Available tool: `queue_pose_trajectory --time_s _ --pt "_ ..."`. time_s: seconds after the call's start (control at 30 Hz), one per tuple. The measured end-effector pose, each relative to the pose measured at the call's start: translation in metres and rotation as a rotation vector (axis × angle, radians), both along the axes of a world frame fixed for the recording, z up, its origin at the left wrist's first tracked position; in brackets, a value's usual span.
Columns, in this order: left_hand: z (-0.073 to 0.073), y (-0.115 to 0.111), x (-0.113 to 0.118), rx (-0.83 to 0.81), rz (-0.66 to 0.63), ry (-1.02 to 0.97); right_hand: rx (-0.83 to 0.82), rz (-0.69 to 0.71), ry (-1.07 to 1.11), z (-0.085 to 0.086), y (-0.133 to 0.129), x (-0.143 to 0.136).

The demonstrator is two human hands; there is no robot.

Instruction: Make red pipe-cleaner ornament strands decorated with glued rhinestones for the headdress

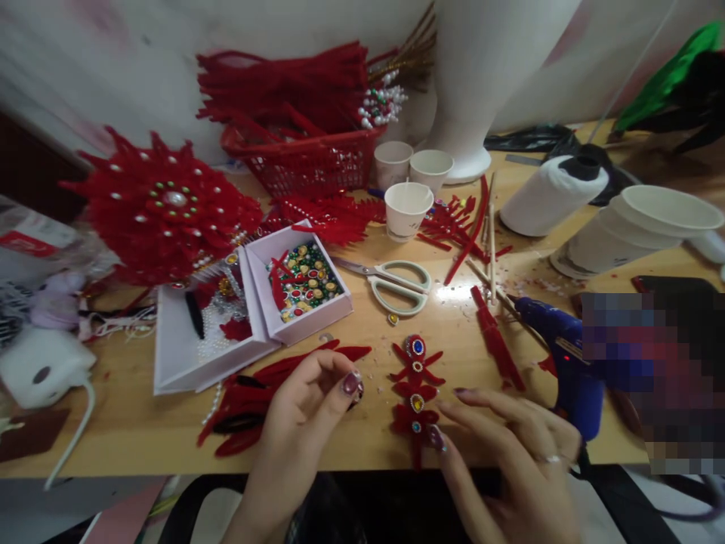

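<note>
A red velvety ornament [416, 389] lies on the table near its front edge, with blue, yellow and pale-blue rimmed gems down its middle. My right hand [513, 446] is just right of it, fingers apart. Its thumb tip is at the ornament's lower right edge; whether it touches, I cannot tell. To the left, my left hand [309, 408] is raised with thumb and forefinger pinched; what they hold, if anything, is too small to name. Beside that hand lie red velvety strips [241, 415]. One loose yellow gem [393, 319] sits above the ornament, near the scissors [399, 287].
A blue glue gun [566, 347] lies at right, nozzle pointing left. White boxes [209, 370] with beads and gems stand at left. Paper cups [408, 215], a thread spool [552, 196], a red basket [311, 162] and a large red flower piece [164, 204] are farther back.
</note>
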State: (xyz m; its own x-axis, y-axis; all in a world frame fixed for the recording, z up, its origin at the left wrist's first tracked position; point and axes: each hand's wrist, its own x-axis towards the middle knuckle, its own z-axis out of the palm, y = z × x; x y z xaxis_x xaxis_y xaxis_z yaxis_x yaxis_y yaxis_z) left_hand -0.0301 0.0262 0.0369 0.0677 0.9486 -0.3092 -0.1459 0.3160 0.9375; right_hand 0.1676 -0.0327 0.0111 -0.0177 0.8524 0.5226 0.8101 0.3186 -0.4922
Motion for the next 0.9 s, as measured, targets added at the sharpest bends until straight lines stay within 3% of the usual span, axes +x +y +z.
queue_pose_trajectory --time_s 0.17,0.33,0.47,0.6,0.77,0.9 --pt "0.011 -0.001 0.003 -0.115 0.036 -0.316 0.010 0.228 0.098 0.024 0.006 0.006" --pt "0.017 -0.014 0.008 -0.177 -0.047 -0.405 0.024 0.357 0.244 0.046 0.028 -0.018" --pt "0.020 -0.023 0.014 -0.250 -0.114 -0.503 0.012 0.470 0.398 0.053 0.039 -0.030" --pt "0.016 -0.025 0.023 -0.207 -0.052 -0.543 -0.037 0.415 0.583 0.048 0.039 -0.037" --pt "0.015 -0.029 0.022 -0.106 -0.178 -0.493 -0.023 0.281 0.733 0.042 0.043 -0.037" --pt "0.020 -0.025 -0.003 0.001 -0.027 -0.285 0.047 0.258 0.727 0.057 0.048 -0.023"
